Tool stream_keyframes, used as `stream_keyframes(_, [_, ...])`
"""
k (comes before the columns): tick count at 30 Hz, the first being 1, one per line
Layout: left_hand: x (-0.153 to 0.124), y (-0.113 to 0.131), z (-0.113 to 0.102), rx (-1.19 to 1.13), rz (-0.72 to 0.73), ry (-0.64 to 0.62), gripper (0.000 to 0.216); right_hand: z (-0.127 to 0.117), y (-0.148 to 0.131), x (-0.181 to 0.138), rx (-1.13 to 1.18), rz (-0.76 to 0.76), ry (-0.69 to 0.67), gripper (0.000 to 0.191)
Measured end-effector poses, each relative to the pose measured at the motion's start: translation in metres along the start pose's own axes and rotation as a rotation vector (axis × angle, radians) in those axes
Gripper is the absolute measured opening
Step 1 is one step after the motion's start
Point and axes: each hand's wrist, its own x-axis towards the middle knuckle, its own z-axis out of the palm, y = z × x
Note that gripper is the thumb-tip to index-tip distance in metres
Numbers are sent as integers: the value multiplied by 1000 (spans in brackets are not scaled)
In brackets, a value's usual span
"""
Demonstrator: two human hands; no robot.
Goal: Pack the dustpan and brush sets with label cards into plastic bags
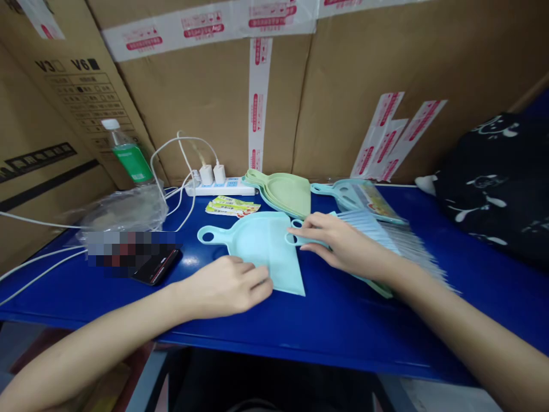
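A light blue dustpan (253, 237) lies flat on the table, its ring handle pointing left. My left hand (238, 286) is curled over the dustpan's near edge, fingers closed; whatever may be in them is hidden. To the right, my right hand (334, 240) pinches the light blue handle of a small brush (292, 239) at the dustpan's right side. A second ring end shows just behind that handle. Under and beyond my right wrist lie brush heads with pale bristles (418, 254), and a green edge (380, 288) pokes out below the forearm.
Behind stand stacked green dustpans (289, 191) and a bagged blue dustpan set (351, 194). Small packets (231, 206), a power strip (223, 187) with cables, a bottle (132, 160), clear plastic (124, 212) and a phone (156, 266) are left. Cardboard (206, 103) walls the back; dark patterned fabric (493, 189) lies right.
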Motion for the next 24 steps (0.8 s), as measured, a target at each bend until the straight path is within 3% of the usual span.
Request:
stream_keyframes(12, [0, 25, 11, -178, 28, 240, 21, 24, -37, 42, 48, -124, -99, 32])
stream_keyframes(24, [-2, 27, 12, -243, 74, 310, 18, 47, -81, 74, 222, 25, -64, 30])
